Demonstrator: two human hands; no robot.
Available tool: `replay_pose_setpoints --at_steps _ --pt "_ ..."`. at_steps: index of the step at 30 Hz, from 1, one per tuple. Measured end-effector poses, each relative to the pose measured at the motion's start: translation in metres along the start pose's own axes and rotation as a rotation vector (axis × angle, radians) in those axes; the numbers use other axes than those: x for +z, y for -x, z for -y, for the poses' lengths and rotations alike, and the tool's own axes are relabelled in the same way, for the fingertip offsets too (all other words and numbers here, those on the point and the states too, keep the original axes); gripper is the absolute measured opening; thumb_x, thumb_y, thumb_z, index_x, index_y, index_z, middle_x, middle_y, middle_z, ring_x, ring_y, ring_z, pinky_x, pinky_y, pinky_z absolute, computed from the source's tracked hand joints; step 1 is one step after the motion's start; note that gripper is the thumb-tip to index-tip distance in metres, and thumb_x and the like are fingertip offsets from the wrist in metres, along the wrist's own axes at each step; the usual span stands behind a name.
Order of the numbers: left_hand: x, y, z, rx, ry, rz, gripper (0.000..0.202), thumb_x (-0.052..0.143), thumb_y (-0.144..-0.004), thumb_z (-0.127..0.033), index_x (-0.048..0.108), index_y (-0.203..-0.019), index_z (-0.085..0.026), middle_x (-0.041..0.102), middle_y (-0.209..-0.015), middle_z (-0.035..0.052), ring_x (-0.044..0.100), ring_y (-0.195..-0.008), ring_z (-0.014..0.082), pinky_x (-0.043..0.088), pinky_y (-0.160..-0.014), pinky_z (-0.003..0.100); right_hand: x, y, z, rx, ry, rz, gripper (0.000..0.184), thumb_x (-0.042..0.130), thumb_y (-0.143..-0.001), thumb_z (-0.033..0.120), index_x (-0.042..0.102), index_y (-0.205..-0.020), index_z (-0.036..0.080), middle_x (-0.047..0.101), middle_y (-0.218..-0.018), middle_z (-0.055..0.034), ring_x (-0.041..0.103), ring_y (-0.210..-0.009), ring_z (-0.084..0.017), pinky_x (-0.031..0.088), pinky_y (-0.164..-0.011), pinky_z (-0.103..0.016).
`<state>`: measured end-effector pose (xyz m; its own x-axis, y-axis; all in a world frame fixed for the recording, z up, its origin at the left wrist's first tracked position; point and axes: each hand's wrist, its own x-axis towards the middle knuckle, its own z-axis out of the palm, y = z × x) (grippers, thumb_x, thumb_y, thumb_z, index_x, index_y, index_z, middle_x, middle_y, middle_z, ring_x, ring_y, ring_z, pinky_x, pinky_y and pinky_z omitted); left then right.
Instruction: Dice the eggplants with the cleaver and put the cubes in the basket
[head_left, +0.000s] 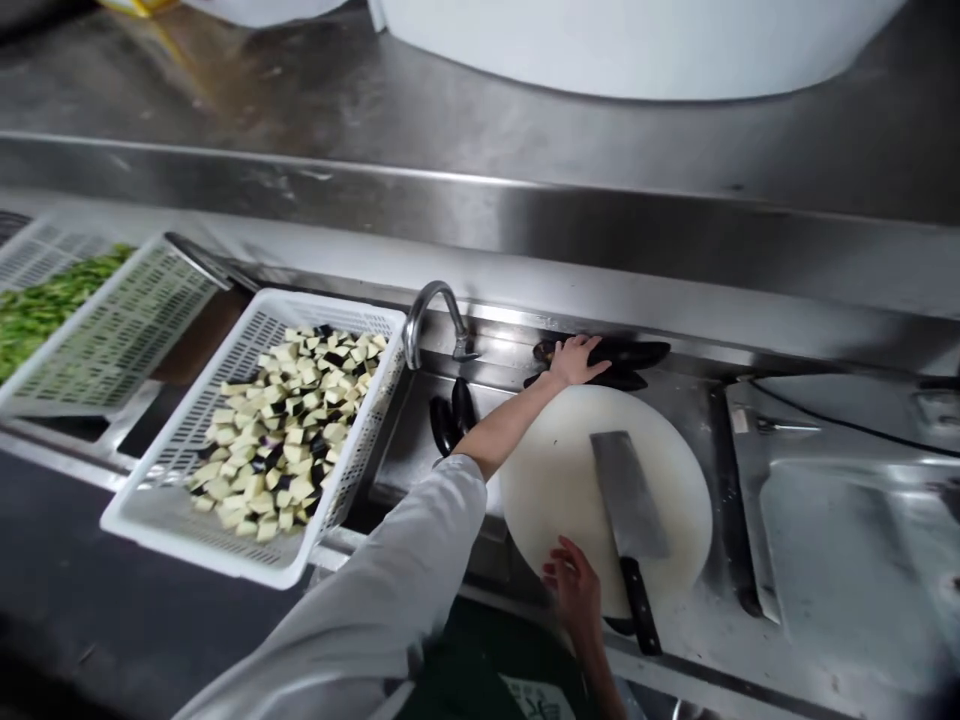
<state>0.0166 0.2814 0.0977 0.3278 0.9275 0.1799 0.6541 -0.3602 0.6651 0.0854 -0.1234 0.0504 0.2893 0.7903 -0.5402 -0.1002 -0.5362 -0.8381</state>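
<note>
My left hand (574, 362) reaches across the round white cutting board (540, 470) to the dark eggplants (634, 353) lying behind it. Its fingers are spread over them, touching at least one. Over the near left edge of the board hovers my right hand (576, 588), loosely curled with its fingers apart and nothing visible in it. A cleaver (630, 495) lies flat on the board, its black handle sticking out past the front edge. Two more eggplants (453, 415) rest left of the board, partly hidden by my left arm.
A white basket (375, 315) of diced eggplant stands left, beside a curved faucet (435, 290). Farther left is another basket (150, 330) with chopped greens. A metal basin (847, 560) is at right. Above the back runs a steel shelf (450, 130) bearing a large white tub (637, 45).
</note>
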Motion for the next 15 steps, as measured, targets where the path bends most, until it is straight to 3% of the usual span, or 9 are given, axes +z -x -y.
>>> replay_pose_setpoints --at_steps 2,4,6,8,9,12,15 --pt "-0.005 0.027 0.021 0.006 0.155 -0.157 0.045 0.055 -0.100 -0.042 0.063 -0.138 -0.019 0.061 -0.139 0.0153 0.051 -0.135 0.0321 0.035 -0.119 0.054 0.004 -0.004 0.006 0.001 0.000 0.009 0.059 0.081 -0.064 0.062 0.073 -0.104 0.020 0.074 -0.085 -0.0052 0.073 -0.065 -0.023 0.063 -0.059 -0.038" --pt "-0.012 0.069 0.049 -0.099 0.291 -0.323 0.037 0.043 -0.104 -0.034 0.069 -0.125 -0.018 0.066 -0.130 0.0138 0.058 -0.127 0.0260 0.040 -0.117 0.045 0.009 -0.005 0.010 0.010 0.002 0.018 0.057 0.082 -0.063 0.058 0.073 -0.103 0.020 0.073 -0.084 -0.0045 0.073 -0.064 -0.023 0.063 -0.059 -0.037" --pt "-0.020 0.126 0.084 -0.369 0.373 -0.439 0.031 0.045 -0.102 -0.030 0.072 -0.113 -0.019 0.069 -0.122 0.0126 0.061 -0.121 0.0238 0.043 -0.114 0.041 0.014 -0.005 0.012 0.022 0.012 0.030 0.054 0.083 -0.062 0.056 0.073 -0.102 0.020 0.073 -0.082 -0.0042 0.073 -0.064 -0.022 0.063 -0.058 -0.036" --pt "-0.029 0.191 0.121 -0.763 0.454 -0.491 0.020 0.055 -0.095 -0.026 0.071 -0.105 -0.019 0.071 -0.120 0.0103 0.062 -0.120 0.0223 0.044 -0.112 0.036 0.016 -0.003 0.010 0.029 0.024 0.046 0.053 0.083 -0.063 0.056 0.074 -0.101 0.019 0.073 -0.083 -0.0044 0.073 -0.066 -0.022 0.063 -0.058 -0.036" --pt "-0.034 0.222 0.138 -0.886 0.454 -0.521 0.018 0.058 -0.093 -0.025 0.069 -0.106 -0.018 0.071 -0.119 0.0119 0.061 -0.122 0.0238 0.043 -0.111 0.038 0.016 -0.001 0.009 0.035 0.036 0.053 0.053 0.083 -0.063 0.056 0.074 -0.101 0.019 0.073 -0.083 -0.0046 0.073 -0.066 -0.022 0.063 -0.058 -0.036" --pt "-0.040 0.298 0.178 -1.142 0.479 -0.555 0.029 0.070 -0.085 -0.028 0.063 -0.110 -0.014 0.071 -0.109 0.0145 0.061 -0.123 0.0287 0.047 -0.103 0.041 0.014 0.008 0.006 0.076 0.096 0.055 0.057 0.082 -0.061 0.060 0.074 -0.099 0.019 0.073 -0.082 -0.0049 0.073 -0.067 -0.023 0.064 -0.060 -0.038" --pt "-0.028 0.334 0.201 -1.325 0.552 -0.558 0.045 0.081 -0.077 -0.029 0.059 -0.112 -0.012 0.071 -0.103 0.0161 0.063 -0.119 0.0312 0.049 -0.092 0.039 0.008 0.018 0.004 0.127 0.171 0.041 0.062 0.082 -0.057 0.063 0.074 -0.097 0.017 0.074 -0.080 -0.0056 0.073 -0.066 -0.024 0.064 -0.060 -0.037"
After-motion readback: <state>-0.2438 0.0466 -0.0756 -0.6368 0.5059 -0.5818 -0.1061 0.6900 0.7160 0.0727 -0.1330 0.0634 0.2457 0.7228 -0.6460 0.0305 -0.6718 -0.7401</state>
